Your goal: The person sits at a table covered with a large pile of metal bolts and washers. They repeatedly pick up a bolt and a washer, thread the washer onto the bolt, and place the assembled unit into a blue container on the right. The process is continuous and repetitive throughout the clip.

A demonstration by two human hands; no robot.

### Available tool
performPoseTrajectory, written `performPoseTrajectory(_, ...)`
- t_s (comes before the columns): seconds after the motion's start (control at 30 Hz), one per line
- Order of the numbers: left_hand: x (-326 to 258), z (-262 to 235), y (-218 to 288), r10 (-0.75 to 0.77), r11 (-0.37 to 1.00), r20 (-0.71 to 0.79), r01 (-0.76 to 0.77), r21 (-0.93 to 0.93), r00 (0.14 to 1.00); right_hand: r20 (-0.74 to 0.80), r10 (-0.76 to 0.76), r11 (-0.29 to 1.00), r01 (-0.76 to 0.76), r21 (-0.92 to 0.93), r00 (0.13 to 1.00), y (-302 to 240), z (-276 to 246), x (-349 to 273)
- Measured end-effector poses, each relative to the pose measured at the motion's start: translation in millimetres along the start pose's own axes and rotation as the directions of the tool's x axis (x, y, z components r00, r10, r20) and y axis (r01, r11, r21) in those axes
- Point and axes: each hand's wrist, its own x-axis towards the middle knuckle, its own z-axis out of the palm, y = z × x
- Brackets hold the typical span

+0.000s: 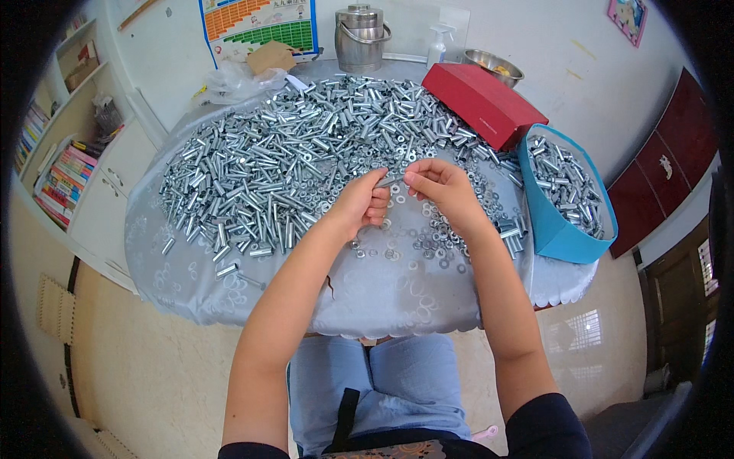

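My left hand (362, 203) is closed in a fist around a silver bolt (388, 182), whose shaft sticks out toward the right. The fingertips of my right hand (445, 193) pinch together at the bolt's free end; whatever small part they hold there is hidden. Both hands hover over the near middle of a large pile of loose metal hardware. Silver bolts and sleeves (252, 176) heap up to the left and behind. Below and around my hands lie scattered flat washers (414, 265) and nuts.
A grey patterned cloth (367, 298) covers the table. On the right stand a blue fabric bin (562, 233) full of metal sleeves and a red box (485, 103). A metal pot (361, 42), spray bottle (436, 47), steel bowl (505, 69) and plastic bag (237, 84) line the back.
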Motion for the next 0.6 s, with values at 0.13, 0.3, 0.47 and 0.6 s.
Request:
performPoseTrajectory(0.13, -2.2, 3.4, 1.7, 0.001, 0.999, 0.015, -0.002, 0.051, 1.000, -0.006, 0.041, 0.999, -0.041, 0.034, 0.999, 0.7, -1.0, 0.0)
performPoseTrajectory(0.3, -1.5, 3.0, 0.9, -0.019, 0.998, 0.050, 0.016, 0.064, 0.999, 0.027, 0.114, 0.990, -0.116, 0.083, 0.993, -0.5, -1.9, -0.7)
performPoseTrajectory(0.47, -3.3, 3.4, 2.6, -0.037, 0.998, 0.044, 0.034, 0.051, 0.998, 0.026, 0.120, 0.991, -0.121, 0.061, 0.992, 1.9, -3.1, 1.0)
performPoseTrajectory(0.6, -1.6, 2.0, 2.2, -0.052, 0.999, 0.046, 0.051, 0.018, 0.998, 0.005, 0.084, 0.996, -0.084, -0.001, 0.996, 2.0, -2.5, 0.3)
